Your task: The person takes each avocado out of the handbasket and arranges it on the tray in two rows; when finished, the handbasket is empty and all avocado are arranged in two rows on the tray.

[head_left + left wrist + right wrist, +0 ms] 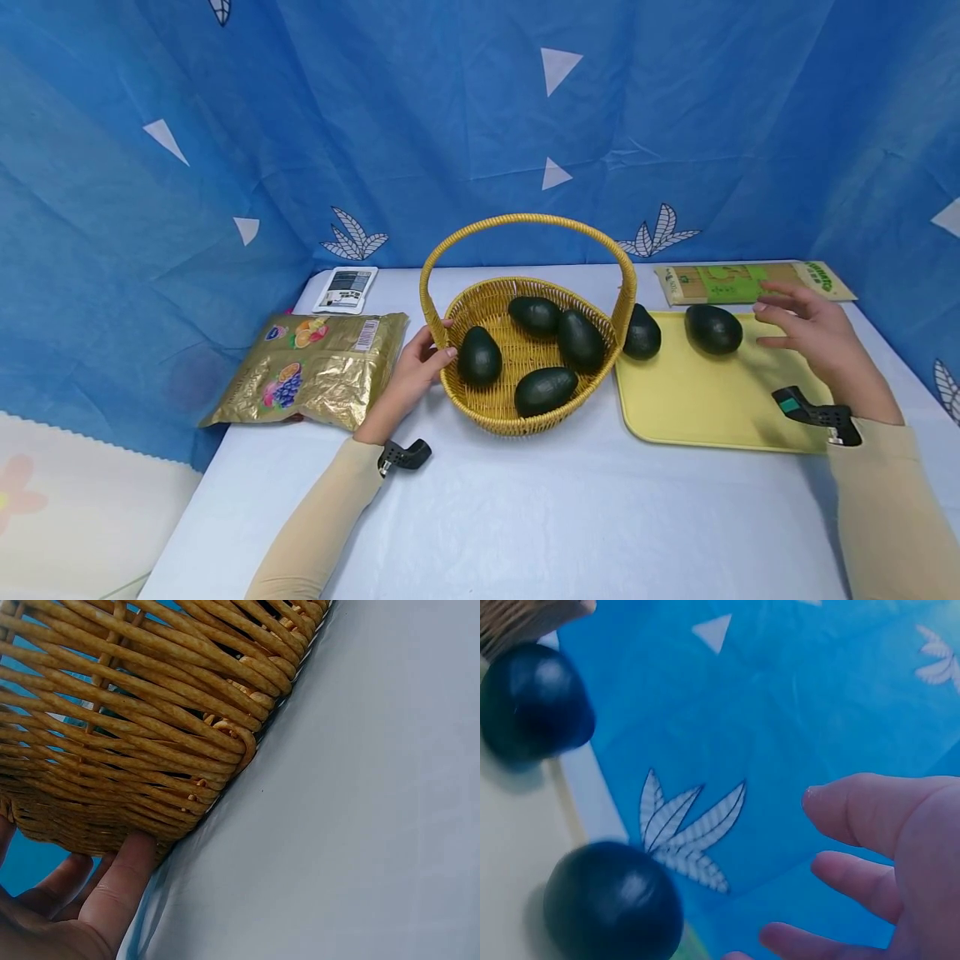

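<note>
A golden wicker basket (504,427) with a tall arched handle stands mid-table, with several dark green avocados (546,392) inside. At its left side my left hand (417,367) holds the basket, thumb and fingers about the foot of the handle. The left wrist view has the thumb (124,889) against the woven wall. Two more avocados lie on the yellow tray: one (642,333) close by the basket, another (713,329) farther right. My right hand (813,333) hovers over the tray's right part, fingers apart and nothing in them, to the right of that second avocado (615,904).
Left of the basket lies a gold foil bag (322,367) with fruit pictures, a small white packet (346,289) behind it. The yellow tray (697,417) sits at right. A flat green-and-tan package (738,283) lies behind the tray. A blue printed cloth (480,125) hangs behind the table.
</note>
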Demonstrator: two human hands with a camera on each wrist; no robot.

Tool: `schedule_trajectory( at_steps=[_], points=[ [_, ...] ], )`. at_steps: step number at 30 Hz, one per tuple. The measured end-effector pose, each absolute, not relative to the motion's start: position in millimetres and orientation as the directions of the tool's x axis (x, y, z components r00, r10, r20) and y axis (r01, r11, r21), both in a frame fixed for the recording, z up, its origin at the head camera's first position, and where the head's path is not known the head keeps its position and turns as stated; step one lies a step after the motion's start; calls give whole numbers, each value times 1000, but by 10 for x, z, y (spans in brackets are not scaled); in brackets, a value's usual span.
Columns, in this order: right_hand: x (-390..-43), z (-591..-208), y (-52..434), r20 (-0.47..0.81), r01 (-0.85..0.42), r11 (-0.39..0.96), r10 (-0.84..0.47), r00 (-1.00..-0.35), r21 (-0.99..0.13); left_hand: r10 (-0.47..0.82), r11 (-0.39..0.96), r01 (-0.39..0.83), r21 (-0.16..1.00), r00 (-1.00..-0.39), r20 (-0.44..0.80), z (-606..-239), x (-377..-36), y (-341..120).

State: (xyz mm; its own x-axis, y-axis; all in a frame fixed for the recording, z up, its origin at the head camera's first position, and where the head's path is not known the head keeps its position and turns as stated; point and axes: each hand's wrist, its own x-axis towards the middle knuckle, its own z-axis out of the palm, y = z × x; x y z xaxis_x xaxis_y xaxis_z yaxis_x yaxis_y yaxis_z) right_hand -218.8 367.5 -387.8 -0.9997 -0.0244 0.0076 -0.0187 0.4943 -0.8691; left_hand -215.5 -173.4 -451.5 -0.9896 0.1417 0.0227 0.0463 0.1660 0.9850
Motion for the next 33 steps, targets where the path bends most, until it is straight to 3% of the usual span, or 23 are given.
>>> schedule_trajectory(
  at_steps=[10, 24, 33],
  points=[
    [-2048, -3660, 3282, 56, -118, 577, -124, -991, -808, 141, 152, 64, 986, -989, 42, -4522, -2156, -1729],
    [-1845, -3567, 2712, 139, -338, 398, -452, -881, -853, 140, 168, 61, 984, -989, 37, -4505, -2149, -1730],
    [-1704, -3474, 2290, 119, -409, 477, -526, -842, -778, 144, 150, 59, 987, -989, 37, -4521, -2156, -1726]
  ],
)
